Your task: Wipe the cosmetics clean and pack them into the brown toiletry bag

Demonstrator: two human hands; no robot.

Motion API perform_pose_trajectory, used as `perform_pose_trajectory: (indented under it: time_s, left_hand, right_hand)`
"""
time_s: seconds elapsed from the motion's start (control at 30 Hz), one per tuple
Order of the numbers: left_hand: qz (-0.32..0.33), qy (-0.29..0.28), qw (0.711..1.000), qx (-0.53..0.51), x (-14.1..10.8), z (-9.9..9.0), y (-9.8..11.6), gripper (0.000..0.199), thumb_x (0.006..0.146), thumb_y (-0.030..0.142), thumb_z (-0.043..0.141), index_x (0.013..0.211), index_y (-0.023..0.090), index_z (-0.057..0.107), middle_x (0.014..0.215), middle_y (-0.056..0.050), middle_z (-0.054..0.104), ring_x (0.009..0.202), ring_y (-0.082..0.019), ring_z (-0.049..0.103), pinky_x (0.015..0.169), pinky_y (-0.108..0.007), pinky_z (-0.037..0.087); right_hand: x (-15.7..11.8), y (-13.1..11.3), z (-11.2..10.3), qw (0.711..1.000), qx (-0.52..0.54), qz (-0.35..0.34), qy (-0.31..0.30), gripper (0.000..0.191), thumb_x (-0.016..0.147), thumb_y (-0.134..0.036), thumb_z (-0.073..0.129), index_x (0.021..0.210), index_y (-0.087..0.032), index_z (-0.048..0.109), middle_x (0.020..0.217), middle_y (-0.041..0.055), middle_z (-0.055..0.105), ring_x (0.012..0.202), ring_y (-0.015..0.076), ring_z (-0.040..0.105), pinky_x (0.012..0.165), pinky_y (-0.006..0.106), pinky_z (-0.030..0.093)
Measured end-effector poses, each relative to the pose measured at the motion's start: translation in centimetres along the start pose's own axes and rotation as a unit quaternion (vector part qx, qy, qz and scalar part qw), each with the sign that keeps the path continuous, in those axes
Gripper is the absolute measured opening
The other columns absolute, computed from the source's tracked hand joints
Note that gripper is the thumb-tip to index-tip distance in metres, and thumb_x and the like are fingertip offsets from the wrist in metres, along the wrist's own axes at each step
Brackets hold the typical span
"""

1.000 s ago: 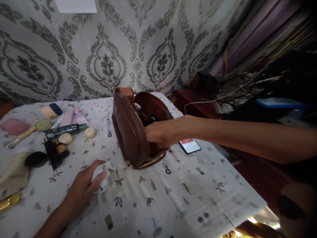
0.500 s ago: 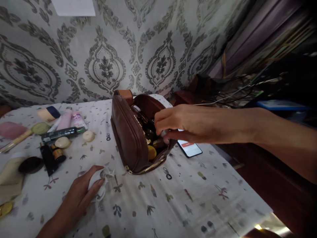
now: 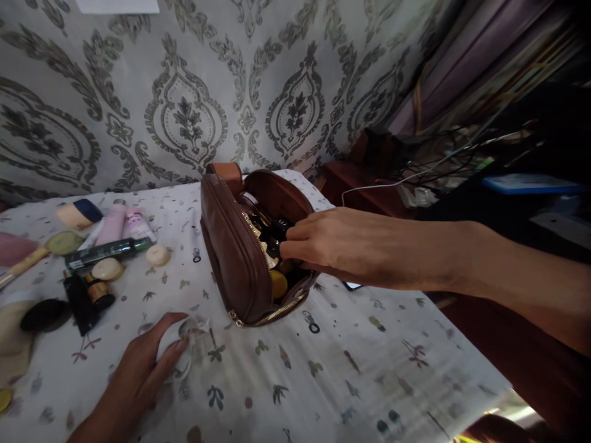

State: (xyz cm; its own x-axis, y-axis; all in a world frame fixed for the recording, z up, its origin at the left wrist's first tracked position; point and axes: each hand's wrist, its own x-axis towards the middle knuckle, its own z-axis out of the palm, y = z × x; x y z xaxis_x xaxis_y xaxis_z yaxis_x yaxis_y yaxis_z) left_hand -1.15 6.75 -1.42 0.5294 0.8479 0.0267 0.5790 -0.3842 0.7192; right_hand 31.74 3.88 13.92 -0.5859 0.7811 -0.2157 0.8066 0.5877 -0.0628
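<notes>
A brown zip bag (image 3: 237, 252) stands open on the patterned white cloth (image 3: 258, 394), with dark items and a yellow round item (image 3: 278, 284) inside. My right hand (image 3: 318, 243) reaches into its opening from the right, fingers bent together at a black item (image 3: 279, 229); whether anything is pinched is hidden. At the lower left, my left hand (image 3: 150, 360) rests on the cloth, its thumb and fingers closed round a white object (image 3: 172, 337) with clear, crinkled wrapping.
Several cosmetics lie at the left: a dark green tube (image 3: 108, 251), a pink tube (image 3: 113, 223), a cream round piece (image 3: 158, 255) and a black tube (image 3: 82, 304). A phone (image 3: 353, 285) is mostly hidden under my right wrist. A white cable (image 3: 392, 184) runs behind.
My right hand's fingers have shifted slightly within the bag opening, and its forearm now covers most of the phone. The view has moved a little; my left hand keeps its hold.
</notes>
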Motion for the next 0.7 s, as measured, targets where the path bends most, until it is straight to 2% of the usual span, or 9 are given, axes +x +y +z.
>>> perform_pose_trajectory:
  time_s: [0.27, 0.43, 0.6, 0.7]
  left_hand:
    - [0.004, 0.007, 1.000, 0.008, -0.1, 0.1, -0.8, 0.039, 0.091, 0.055, 0.047, 0.106, 0.023, 0.064, 0.099, -0.003, 0.075, 0.086, -0.020, 0.069, 0.076, -0.024, 0.054]
    - [-0.006, 0.012, 1.000, 0.007, -0.1, 0.1, -0.4, 0.041, 0.090, 0.057, 0.047, 0.104, 0.022, 0.065, 0.098, -0.004, 0.075, 0.084, -0.021, 0.070, 0.074, -0.025, 0.055]
    - [0.001, 0.035, 0.999, 0.031, 0.0, 0.2, -0.5, 0.041, 0.090, 0.057, 0.046, 0.104, 0.023, 0.065, 0.100, -0.004, 0.074, 0.092, -0.022, 0.070, 0.078, -0.025, 0.055]
    - [0.007, 0.039, 0.998, 0.043, 0.0, 0.2, -0.5, 0.041, 0.090, 0.057, 0.045, 0.103, 0.023, 0.064, 0.099, -0.003, 0.075, 0.092, -0.023, 0.070, 0.075, -0.025, 0.055]
  right_hand:
    - [0.3, -0.1, 0.1, 1.000, 0.027, -0.001, -0.003, 0.022, 0.088, -0.002, 0.049, 0.081, -0.017, 0.063, 0.085, 0.0051, 0.063, 0.078, 0.0169, 0.058, 0.069, 0.030, 0.041]
    - [-0.4, -0.3, 0.0, 1.000, 0.014, 0.002, 0.011, 0.021, 0.087, -0.002, 0.049, 0.084, -0.017, 0.063, 0.091, 0.0058, 0.062, 0.080, 0.0172, 0.057, 0.068, 0.031, 0.042]
    - [-1.1, -1.0, 0.3, 0.997, 0.013, 0.002, 0.078, 0.021, 0.093, -0.008, 0.045, 0.086, -0.016, 0.062, 0.093, 0.0079, 0.059, 0.084, 0.0181, 0.056, 0.071, 0.032, 0.044]
    - [-1.4, -3.0, 1.7, 0.987, 0.032, 0.063, 0.147, 0.022, 0.096, -0.012, 0.043, 0.093, -0.016, 0.064, 0.089, 0.0098, 0.061, 0.082, 0.0198, 0.056, 0.067, 0.032, 0.044]
